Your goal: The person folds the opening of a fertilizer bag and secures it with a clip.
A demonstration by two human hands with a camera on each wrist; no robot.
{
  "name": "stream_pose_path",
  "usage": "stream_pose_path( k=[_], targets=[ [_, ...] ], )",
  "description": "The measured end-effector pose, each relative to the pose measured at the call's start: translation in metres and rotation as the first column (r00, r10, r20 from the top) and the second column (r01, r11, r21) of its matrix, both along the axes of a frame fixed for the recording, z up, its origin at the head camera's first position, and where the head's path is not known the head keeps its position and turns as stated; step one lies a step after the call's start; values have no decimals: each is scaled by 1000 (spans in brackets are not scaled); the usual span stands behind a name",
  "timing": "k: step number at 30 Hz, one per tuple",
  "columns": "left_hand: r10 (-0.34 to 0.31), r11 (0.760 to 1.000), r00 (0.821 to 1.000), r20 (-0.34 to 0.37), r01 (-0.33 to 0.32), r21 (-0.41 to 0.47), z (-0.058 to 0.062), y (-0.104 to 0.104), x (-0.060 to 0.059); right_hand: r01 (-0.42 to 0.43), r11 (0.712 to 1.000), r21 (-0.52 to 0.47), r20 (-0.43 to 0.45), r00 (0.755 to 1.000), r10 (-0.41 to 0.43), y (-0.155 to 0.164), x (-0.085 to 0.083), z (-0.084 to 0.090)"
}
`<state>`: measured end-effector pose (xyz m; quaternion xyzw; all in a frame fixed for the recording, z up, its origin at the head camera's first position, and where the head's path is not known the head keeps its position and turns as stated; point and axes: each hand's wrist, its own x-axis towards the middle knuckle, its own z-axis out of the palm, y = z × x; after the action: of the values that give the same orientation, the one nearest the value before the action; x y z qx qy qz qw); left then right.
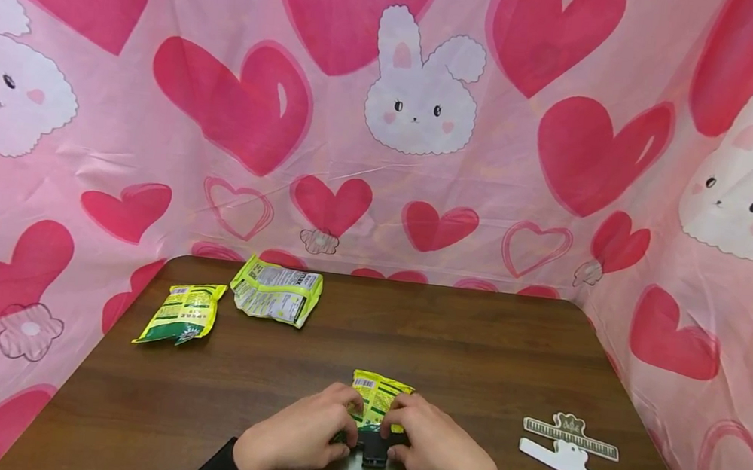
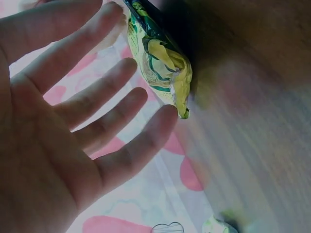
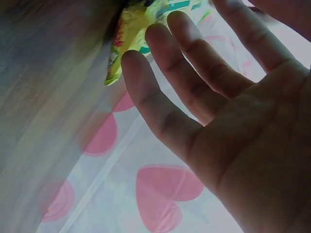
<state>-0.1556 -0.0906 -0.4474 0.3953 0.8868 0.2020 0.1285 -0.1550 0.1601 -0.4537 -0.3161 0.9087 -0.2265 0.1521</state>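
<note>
A small yellow-and-green snack packet (image 1: pixel 376 398) lies in front of me with a black bag clip (image 1: pixel 375 450) along its near end. My left hand (image 1: pixel 306 429) pinches the clip's left side between thumb and fingertips. On the other side my right hand (image 1: pixel 432 437) does the same, thumb beside the clip's black handle and index finger over the packet's near corner. The wrist views show the other fingers spread loosely next to the packet (image 2: pixel 163 70), whose yellow end (image 3: pixel 129 36) appears beside the right fingertips.
Two more packets lie at the back left: a yellow-and-green one (image 1: pixel 187 313) and a crumpled lime-and-white one (image 1: pixel 278 291). To the right are a patterned clip (image 1: pixel 571 434) and a white clip (image 1: pixel 570 467). A pink heart-print cloth (image 1: pixel 383 167) surrounds the brown table (image 1: pixel 462 334).
</note>
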Motion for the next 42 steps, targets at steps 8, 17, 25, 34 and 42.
stream_pose_path(
  k=[8, 17, 25, 34, 42],
  targets=[
    [-13, 1000, 997, 71, 15, -26, -4, 0, -1, -43, 999, -14, 28, 999, 43, -11, 8, 5],
    [-34, 998, 998, 52, 37, -59, -7, 2, 2, -43, 998, 51, -65, 997, 47, -19, 13, -7],
    [-28, 997, 997, 68, 33, -67, -5, 3, 3, -27, 997, 68, -136, 990, 36, -22, 13, -10],
    [5, 1000, 993, 118, -2, -23, -3, 1, -2, 27, 998, 61, -83, 996, -22, -15, 3, -10],
    [-8, 998, 999, 37, 10, -57, 1, -4, 3, -1, 999, 40, -124, 992, 6, -18, 5, -8]
  ],
)
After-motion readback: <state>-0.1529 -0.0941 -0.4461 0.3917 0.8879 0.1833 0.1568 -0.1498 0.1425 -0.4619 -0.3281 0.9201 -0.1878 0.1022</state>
